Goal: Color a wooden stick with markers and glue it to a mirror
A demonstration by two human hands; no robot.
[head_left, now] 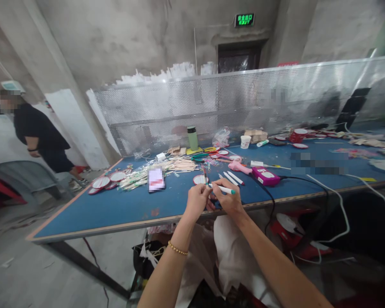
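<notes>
My right hand (227, 199) is closed around a white marker pen (223, 188) with a green end, held like a writing tool and pointing left. Close beside it, my left hand (199, 200) pinches a thin dark stick (205, 176) that stands up above the fingertips; its lower part is hidden. The pen's tip comes close to the stick, but I cannot tell whether they touch. Just behind my hands lie a round white disc with a red rim (199, 179) and several white markers (233, 178) on the blue table (112, 211).
A pile of wooden sticks (179, 165) and a phone (156, 179) lie left of my hands. Behind stand a green bottle (192, 138) and a paper cup (245, 142). A magenta box (265, 176) with cables sits right. A person (40, 128) is at far left.
</notes>
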